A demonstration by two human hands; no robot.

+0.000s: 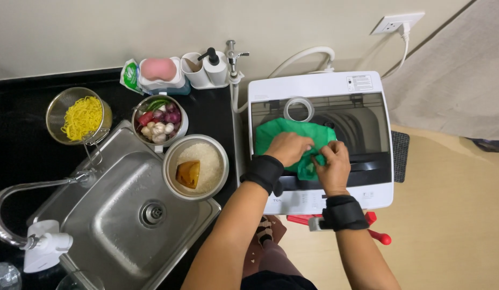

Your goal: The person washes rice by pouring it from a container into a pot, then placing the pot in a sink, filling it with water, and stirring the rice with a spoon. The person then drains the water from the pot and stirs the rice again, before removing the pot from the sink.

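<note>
Both hands rest on a crumpled green plastic bag [292,134] lying on the dark glass lid of the white washing machine [319,86]: the left hand [288,148] is curled down over the bag's middle, gripping it, and the right hand [331,164] pinches the bag's near edge between closed fingers. A roll of clear tape [299,109] sits on the lid just beyond the bag. To the left of the machine stands a steel bowl of rice [196,167] at the rim of the sink [88,215], with a strainer of yellow noodles [80,115] farther left on the black bench [23,145].

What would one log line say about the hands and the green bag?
left hand: grips green bag | right hand: pinches bag edge | bag: on washing machine lid | sink: beside
</note>
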